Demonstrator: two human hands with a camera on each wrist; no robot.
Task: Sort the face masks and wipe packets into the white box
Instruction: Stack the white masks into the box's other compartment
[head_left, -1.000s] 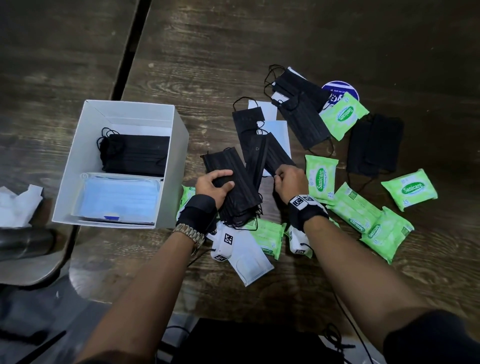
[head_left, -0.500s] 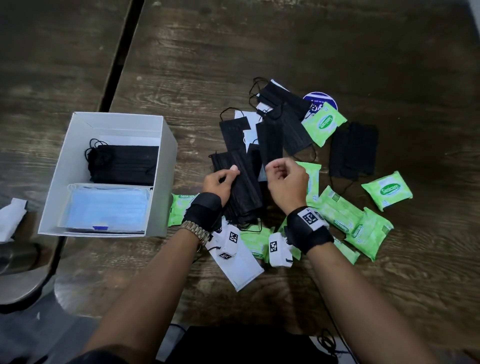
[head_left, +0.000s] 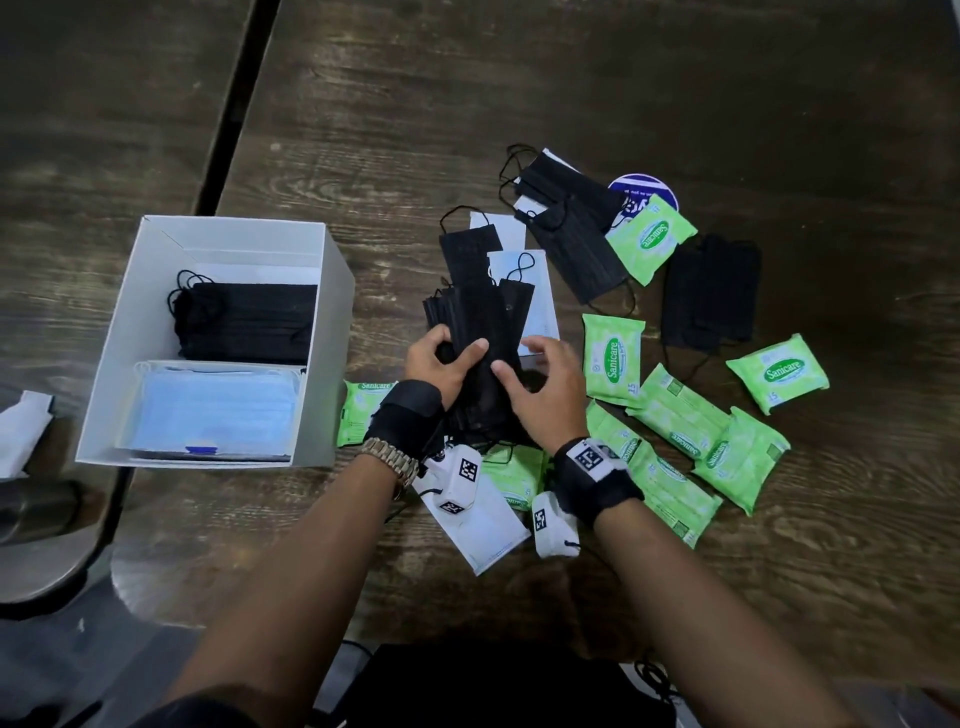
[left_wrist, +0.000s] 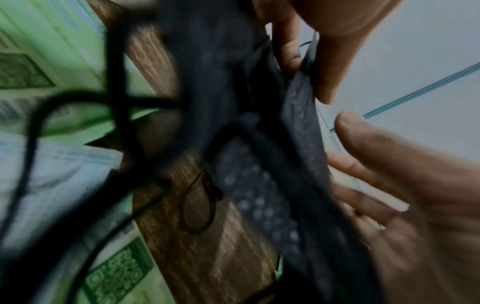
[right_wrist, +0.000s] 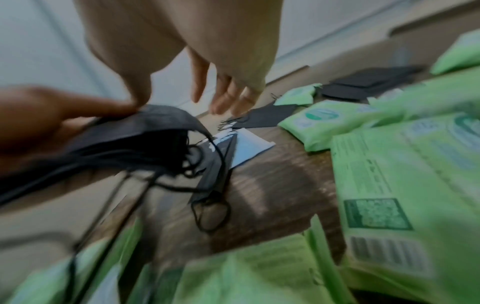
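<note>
My left hand (head_left: 456, 344) grips a stack of black masks (head_left: 485, 322) just right of the white box (head_left: 324, 312), thumb on top. My right hand (head_left: 519, 359) rests on the stack's right side with straight, spread fingers. The left wrist view shows the stack (left_wrist: 259, 185) between my left thumb and the spread right hand (left_wrist: 415, 185). In the right wrist view my thumb touches the stack (right_wrist: 130, 139). In the box lie black masks (head_left: 244, 322) at the back and blue masks (head_left: 213, 405) in front. Loose black masks (head_left: 576, 239) and several green wipe packets (head_left: 613, 358) lie to the right.
White paper sleeves (head_left: 483, 525) lie under my wrists and behind the stack. A round blue sticker (head_left: 644, 188) sits at the far side of the pile. One green packet (head_left: 361, 410) lies against the box. A gap between tabletops (head_left: 234, 114) runs behind the box.
My right hand has gone from curled above the masks to spread, now lying on the stack. The left hand keeps its grip on the stack.
</note>
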